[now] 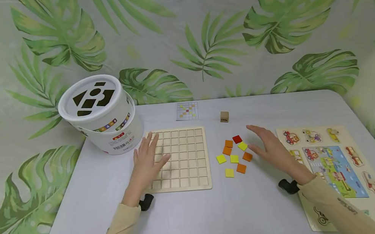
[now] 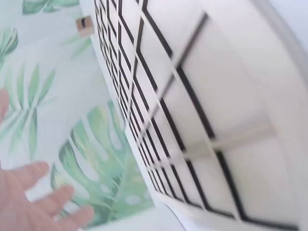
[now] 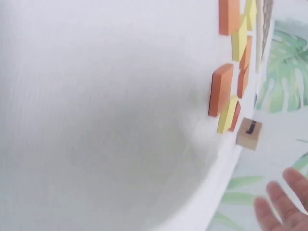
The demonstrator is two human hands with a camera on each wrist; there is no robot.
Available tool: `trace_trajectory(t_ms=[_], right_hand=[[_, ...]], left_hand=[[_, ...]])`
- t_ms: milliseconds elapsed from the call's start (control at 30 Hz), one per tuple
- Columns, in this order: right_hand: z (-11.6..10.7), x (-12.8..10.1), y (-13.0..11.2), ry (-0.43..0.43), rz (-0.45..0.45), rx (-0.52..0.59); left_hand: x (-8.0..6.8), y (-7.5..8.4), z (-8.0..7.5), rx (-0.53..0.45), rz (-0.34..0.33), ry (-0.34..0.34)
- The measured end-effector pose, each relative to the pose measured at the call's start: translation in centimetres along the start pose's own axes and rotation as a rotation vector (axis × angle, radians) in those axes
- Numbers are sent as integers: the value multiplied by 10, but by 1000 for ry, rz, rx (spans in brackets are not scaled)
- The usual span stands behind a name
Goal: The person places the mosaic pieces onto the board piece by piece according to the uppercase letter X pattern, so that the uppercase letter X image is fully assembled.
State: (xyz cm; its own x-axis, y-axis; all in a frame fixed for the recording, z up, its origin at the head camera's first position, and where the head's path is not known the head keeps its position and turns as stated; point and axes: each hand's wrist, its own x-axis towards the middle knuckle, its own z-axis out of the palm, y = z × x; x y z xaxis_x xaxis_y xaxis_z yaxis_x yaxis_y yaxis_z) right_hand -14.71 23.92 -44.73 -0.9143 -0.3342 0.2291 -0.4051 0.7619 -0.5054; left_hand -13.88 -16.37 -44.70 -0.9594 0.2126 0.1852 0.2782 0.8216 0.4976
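Grey tabletop carries, nearest, the left hand (image 1: 149, 160) lying flat with fingers spread on the wooden grid board (image 1: 185, 159), the right hand (image 1: 268, 144) open just beside the coloured tiles (image 1: 234, 154), a small wooden cube (image 1: 224, 116) farther back.

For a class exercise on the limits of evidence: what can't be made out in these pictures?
- Small pattern card, head view: too small to read exactly.
- Printed label on white shape-sorter bucket, head view: too small.
- Vehicle peg puzzle board, head view: partly covered by right sleeve, cut by frame edge.
- Wooden grid board, left wrist view: blurred.
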Motion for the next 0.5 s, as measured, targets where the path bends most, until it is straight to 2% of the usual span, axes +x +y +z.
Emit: trace_trajectory(t_ms=[100, 267, 400, 500], right_hand=[[4, 3, -1, -1, 37, 147], [13, 10, 1, -32, 161, 345], [22, 12, 5, -65, 250, 378], [27, 12, 6, -74, 276, 366]], left_hand=[[-6, -17, -8, -160, -1, -29], [-17, -46, -17, -331, -119, -112], [-22, -63, -20, -384, -152, -187], [-24, -71, -19, -395, -117, -241]])
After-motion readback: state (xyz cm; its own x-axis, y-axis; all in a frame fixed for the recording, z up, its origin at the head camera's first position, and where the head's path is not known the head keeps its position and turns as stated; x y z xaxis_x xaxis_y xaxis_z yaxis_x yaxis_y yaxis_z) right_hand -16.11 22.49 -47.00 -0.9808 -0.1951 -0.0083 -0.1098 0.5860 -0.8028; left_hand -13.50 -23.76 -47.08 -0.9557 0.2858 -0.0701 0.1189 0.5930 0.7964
